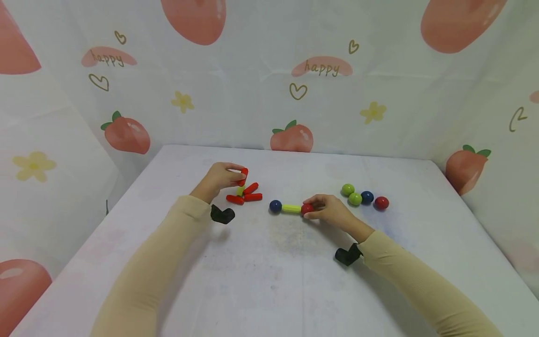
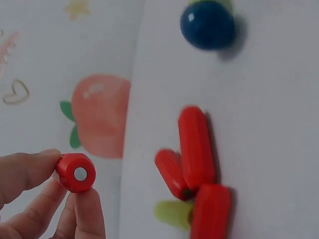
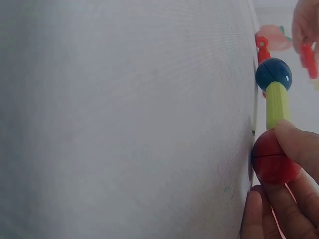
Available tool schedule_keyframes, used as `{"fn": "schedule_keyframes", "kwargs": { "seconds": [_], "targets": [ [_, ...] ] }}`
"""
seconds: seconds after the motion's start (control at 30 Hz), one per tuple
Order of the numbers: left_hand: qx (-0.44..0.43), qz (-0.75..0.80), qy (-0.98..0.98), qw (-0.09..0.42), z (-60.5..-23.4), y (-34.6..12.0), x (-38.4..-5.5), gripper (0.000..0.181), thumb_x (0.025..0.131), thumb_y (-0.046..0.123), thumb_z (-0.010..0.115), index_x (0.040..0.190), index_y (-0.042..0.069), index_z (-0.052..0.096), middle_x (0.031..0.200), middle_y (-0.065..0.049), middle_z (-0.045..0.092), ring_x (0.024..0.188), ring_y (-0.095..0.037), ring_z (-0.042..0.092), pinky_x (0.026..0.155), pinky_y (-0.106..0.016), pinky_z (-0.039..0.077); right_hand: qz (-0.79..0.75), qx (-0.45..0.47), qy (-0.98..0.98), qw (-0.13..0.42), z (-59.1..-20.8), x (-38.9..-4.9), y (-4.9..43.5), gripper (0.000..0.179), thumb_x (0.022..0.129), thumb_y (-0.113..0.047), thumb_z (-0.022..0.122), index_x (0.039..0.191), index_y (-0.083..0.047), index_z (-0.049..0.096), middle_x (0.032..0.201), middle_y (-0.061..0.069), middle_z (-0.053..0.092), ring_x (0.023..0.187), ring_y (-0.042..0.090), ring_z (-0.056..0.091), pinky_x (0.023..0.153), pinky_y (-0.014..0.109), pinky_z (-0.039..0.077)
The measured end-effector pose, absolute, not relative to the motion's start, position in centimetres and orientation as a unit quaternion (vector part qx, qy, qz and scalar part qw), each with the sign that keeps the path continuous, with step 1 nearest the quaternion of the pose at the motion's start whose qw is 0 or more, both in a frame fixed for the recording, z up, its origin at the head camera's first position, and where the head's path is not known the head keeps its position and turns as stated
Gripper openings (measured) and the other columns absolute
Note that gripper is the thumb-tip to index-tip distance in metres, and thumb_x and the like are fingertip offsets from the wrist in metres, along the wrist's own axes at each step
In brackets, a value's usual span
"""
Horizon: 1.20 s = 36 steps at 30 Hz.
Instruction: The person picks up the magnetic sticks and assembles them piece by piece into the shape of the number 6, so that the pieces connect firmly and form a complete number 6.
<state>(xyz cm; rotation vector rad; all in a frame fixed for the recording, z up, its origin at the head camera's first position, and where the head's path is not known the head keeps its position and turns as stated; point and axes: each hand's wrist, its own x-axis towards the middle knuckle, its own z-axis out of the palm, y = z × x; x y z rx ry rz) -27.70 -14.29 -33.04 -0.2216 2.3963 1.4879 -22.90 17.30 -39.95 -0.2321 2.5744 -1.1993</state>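
My left hand [image 1: 222, 178] pinches a red rod [image 2: 76, 173] between thumb and fingertips, above a small group of rods; a silvery disc shows on its end. Under it lie several more red rods [image 1: 253, 197] and one yellow-green rod [image 1: 240, 191]. My right hand [image 1: 330, 210] grips a red ball [image 3: 273, 158] low at the table. That ball joins one end of another yellow-green rod [image 1: 291, 208], and a dark blue ball [image 1: 275, 206] sits at the rod's other end, pointing toward the left hand.
Right of the right hand stand two green balls [image 1: 355, 199], a dark blue ball [image 1: 367, 197] and a red ball [image 1: 382, 203] in a loose cluster. A white cloth covers the table [image 1: 261, 281]. Behind it hangs a curtain [image 1: 236, 93] printed with fruit. Black wrist mounts [image 1: 222, 214] stick out below both sleeves.
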Motion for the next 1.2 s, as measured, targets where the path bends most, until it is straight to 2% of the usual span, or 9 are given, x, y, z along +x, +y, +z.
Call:
{"fn": "schedule_keyframes", "kwargs": {
  "seconds": [0.1,0.3,0.5,0.7,0.83,0.93,1.03,1.2],
  "targets": [
    [-0.055,0.526,0.834,0.157,-32.4,-13.8,-27.0,0.045,0.101,0.016,0.063,0.144,0.005,0.055,0.142,-0.021,0.056,0.126,-0.032,0.062,0.115,-0.040,0.046,-0.417,-0.082,0.894,0.145,-39.9,-22.9,17.3,0.042,0.090,-0.019,0.079,0.128,-0.004,0.068,0.126,0.017,0.070,0.121,0.031,0.063,0.104,0.044,0.051],
    [-0.041,0.532,0.827,0.176,-31.7,-12.8,-25.5,0.045,0.100,0.014,0.063,0.145,0.007,0.055,0.141,-0.019,0.057,0.125,-0.032,0.063,0.113,-0.041,0.047,-0.413,-0.081,0.895,0.146,-39.8,-22.9,17.2,0.043,0.090,-0.019,0.079,0.129,-0.005,0.067,0.128,0.017,0.069,0.122,0.032,0.063,0.103,0.044,0.051],
    [-0.029,0.503,0.842,0.195,-32.1,-11.7,-23.9,0.043,0.098,0.016,0.067,0.140,0.009,0.060,0.133,-0.018,0.060,0.105,-0.024,0.068,0.108,-0.043,0.051,-0.413,-0.080,0.895,0.146,-39.9,-22.9,17.2,0.043,0.090,-0.020,0.079,0.129,-0.005,0.067,0.128,0.017,0.069,0.122,0.032,0.062,0.104,0.044,0.051],
    [-0.006,0.478,0.853,0.209,-34.1,-10.4,-22.5,0.038,0.095,0.012,0.071,0.131,0.002,0.065,0.116,-0.016,0.063,0.092,-0.016,0.068,0.089,-0.028,0.060,-0.410,-0.075,0.897,0.145,-39.9,-23.0,17.2,0.043,0.090,-0.020,0.079,0.129,-0.006,0.067,0.128,0.017,0.069,0.122,0.031,0.062,0.105,0.045,0.051],
    [-0.014,0.437,0.872,0.218,-35.7,-9.7,-21.7,0.034,0.093,0.017,0.075,0.125,0.006,0.070,0.103,-0.010,0.066,0.085,-0.014,0.066,0.075,-0.019,0.056,-0.412,-0.070,0.897,0.148,-39.9,-22.9,17.1,0.043,0.090,-0.020,0.079,0.129,-0.006,0.067,0.129,0.017,0.069,0.123,0.032,0.062,0.106,0.045,0.050],
    [-0.012,0.413,0.883,0.225,-36.7,-9.3,-21.4,0.033,0.092,0.019,0.075,0.122,0.007,0.072,0.095,-0.008,0.068,0.083,-0.015,0.063,0.070,-0.017,0.050,-0.413,-0.070,0.896,0.149,-39.9,-22.9,17.2,0.043,0.090,-0.020,0.079,0.129,-0.006,0.067,0.129,0.017,0.068,0.123,0.032,0.062,0.106,0.046,0.050],
    [-0.009,0.406,0.886,0.224,-37.2,-9.1,-21.0,0.031,0.092,0.020,0.075,0.120,0.006,0.073,0.091,-0.006,0.069,0.083,-0.015,0.062,0.067,-0.017,0.046,-0.414,-0.073,0.895,0.149,-39.9,-22.9,17.3,0.043,0.090,-0.019,0.079,0.129,-0.006,0.067,0.129,0.017,0.069,0.124,0.032,0.062,0.106,0.046,0.050],
    [-0.023,0.420,0.880,0.221,-37.5,-8.5,-20.6,0.030,0.092,0.020,0.076,0.118,0.006,0.073,0.091,-0.005,0.069,0.083,-0.015,0.062,0.067,-0.017,0.045,-0.416,-0.076,0.894,0.147,-39.9,-22.9,17.3,0.043,0.090,-0.019,0.079,0.129,-0.005,0.067,0.128,0.017,0.069,0.123,0.032,0.062,0.106,0.046,0.050]
  ]
}}
